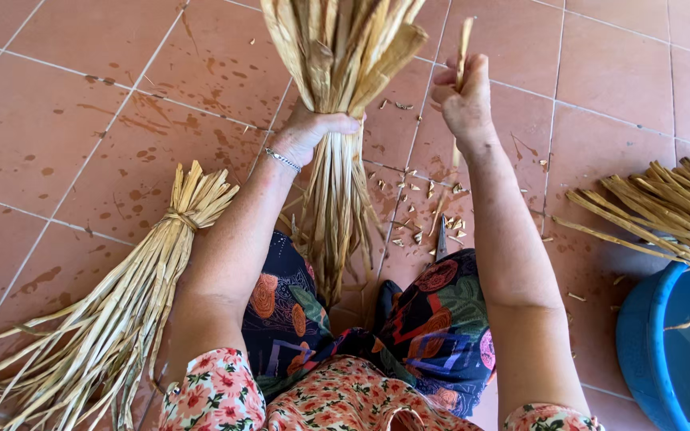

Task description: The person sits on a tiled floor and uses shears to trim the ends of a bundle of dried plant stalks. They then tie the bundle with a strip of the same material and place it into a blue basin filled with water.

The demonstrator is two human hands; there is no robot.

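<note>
Left hand fingers wrapped tight round dry reed bundle mid-waist; right hand pinches one strip. Looks light, brittle.

No boxes, bags or packets show here. No labels, signs or screens either — just none at all, anywhere in the whole view.

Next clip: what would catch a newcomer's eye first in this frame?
First, the big bundle of dried straw-coloured leaves at top centre, gripped around its middle by the left hand. Beside it, the right hand pinches a single strip upright. A tied bundle lies on the tiled floor at left, and a blue tub sits at lower right with loose stalks across it.
</note>
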